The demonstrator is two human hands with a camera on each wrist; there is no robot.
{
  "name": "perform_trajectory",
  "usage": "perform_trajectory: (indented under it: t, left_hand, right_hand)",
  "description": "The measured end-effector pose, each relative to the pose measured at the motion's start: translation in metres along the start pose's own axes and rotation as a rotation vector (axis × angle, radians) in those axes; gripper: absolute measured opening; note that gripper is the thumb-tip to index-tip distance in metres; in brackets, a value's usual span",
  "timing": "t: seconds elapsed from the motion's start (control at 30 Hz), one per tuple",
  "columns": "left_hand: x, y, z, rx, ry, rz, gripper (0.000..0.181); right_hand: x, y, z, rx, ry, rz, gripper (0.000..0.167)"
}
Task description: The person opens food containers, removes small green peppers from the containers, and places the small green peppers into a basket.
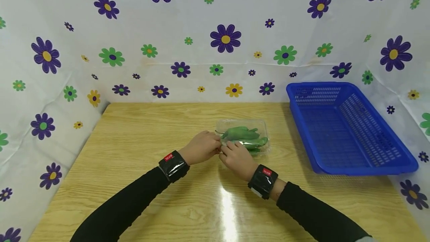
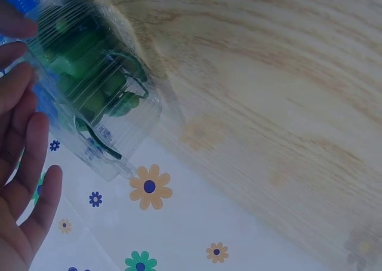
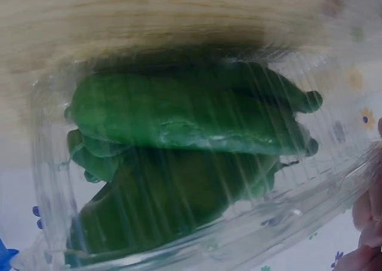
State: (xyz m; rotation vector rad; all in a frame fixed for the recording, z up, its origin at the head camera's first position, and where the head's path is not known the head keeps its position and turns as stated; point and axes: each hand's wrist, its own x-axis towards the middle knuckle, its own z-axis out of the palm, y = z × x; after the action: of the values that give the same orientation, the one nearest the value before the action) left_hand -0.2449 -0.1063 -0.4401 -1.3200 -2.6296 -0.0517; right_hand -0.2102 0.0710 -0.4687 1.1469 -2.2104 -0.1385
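A clear plastic container (image 1: 265,127) holding several green peppers (image 1: 240,133) lies on the wooden table. Its ribbed wall is close to the camera in the right wrist view, with the peppers (image 3: 179,122) behind it. My left hand (image 1: 202,148) pinches the container's rim at the left end; in the left wrist view that hand (image 2: 24,157) has its thumb and index finger at the rim and its other fingers loosely bent. My right hand (image 1: 239,161) grips the near left corner, its curled fingers close beside the left ones. The undersides of the right fingertips are hidden.
A blue perforated basket (image 1: 302,141) stands on the right side of the table (image 1: 141,122). Flower-patterned white cloth (image 1: 198,21) hangs behind the table and on both sides.
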Motion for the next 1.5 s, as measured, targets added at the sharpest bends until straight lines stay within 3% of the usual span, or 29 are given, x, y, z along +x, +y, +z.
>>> perform_trajectory:
  t: [0.6,0.87,1.23,1.5]
  left_hand:
    - [-0.002,0.005,0.009,0.041,0.127,-0.037,0.010]
    - [-0.001,0.008,0.005,0.008,0.117,-0.085,0.009]
    - [0.002,0.009,0.003,-0.007,0.112,-0.067,0.017]
    - [0.003,0.010,0.004,-0.069,0.092,-0.082,0.015]
  right_hand:
    - [0.001,-0.003,0.009,-0.070,0.053,-0.006,0.011]
    - [0.001,-0.003,0.011,-0.088,0.026,-0.018,0.019]
    - [-0.001,-0.001,0.008,-0.040,-0.012,-0.040,0.013]
    - [-0.004,0.002,0.008,-0.027,-0.020,-0.058,0.013]
